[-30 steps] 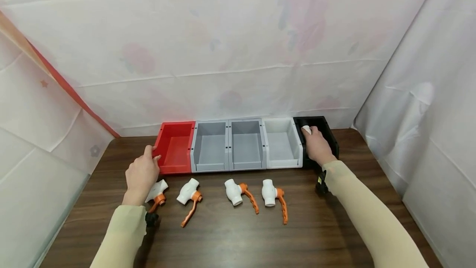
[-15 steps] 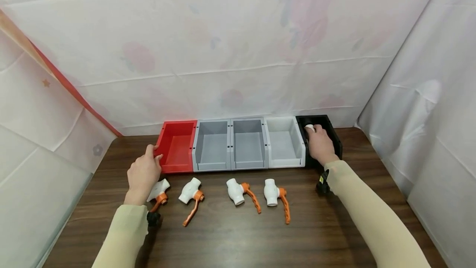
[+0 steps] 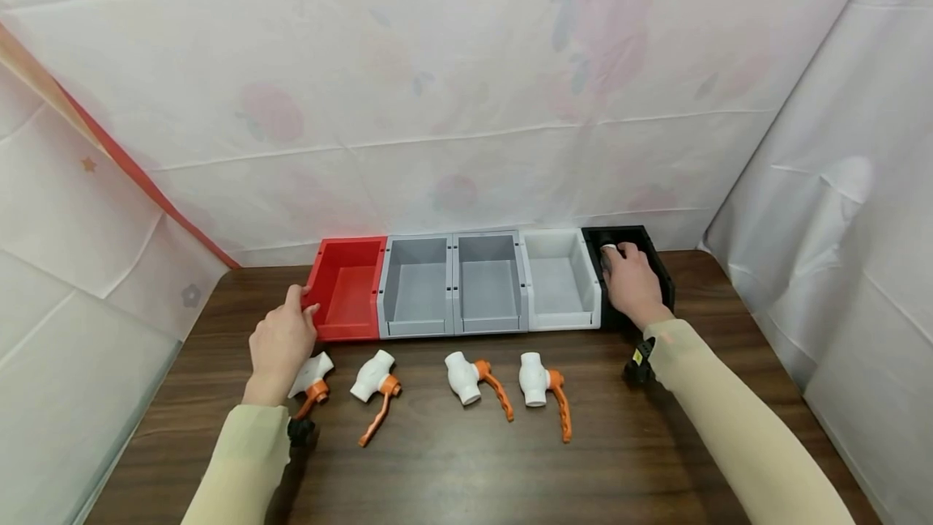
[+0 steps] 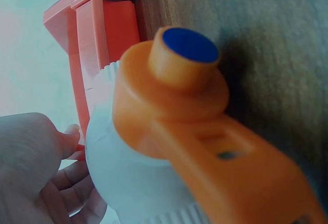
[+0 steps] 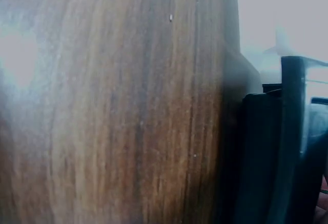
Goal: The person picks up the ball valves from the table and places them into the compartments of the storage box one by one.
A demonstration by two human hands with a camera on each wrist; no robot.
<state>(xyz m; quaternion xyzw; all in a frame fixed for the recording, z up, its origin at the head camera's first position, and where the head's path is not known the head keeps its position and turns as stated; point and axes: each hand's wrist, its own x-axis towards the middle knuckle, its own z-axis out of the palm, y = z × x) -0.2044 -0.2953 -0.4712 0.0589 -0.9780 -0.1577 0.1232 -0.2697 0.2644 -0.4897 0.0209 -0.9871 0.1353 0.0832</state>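
The left hand [image 3: 279, 343] pinches the left wall of the red bin [image 3: 350, 294] between thumb and fingers. Just beside its wrist, partly hidden by it, lies the leftmost ball valve [image 3: 315, 369], white with an orange handle and a blue cap [image 4: 190, 44]. The second ball valve [image 3: 373, 375] lies near, to that hand's right. Before two grey bins [image 3: 417, 286] and the white bin [image 3: 560, 286], the third ball valve [image 3: 462, 377] and fourth ball valve [image 3: 534, 380] rest between the hands, well apart from both. The right hand [image 3: 632, 282] reaches into the black bin [image 3: 612, 232]; a white piece [image 3: 608, 249], perhaps a valve end, shows at its fingertips, but I cannot tell whether they clamp it.
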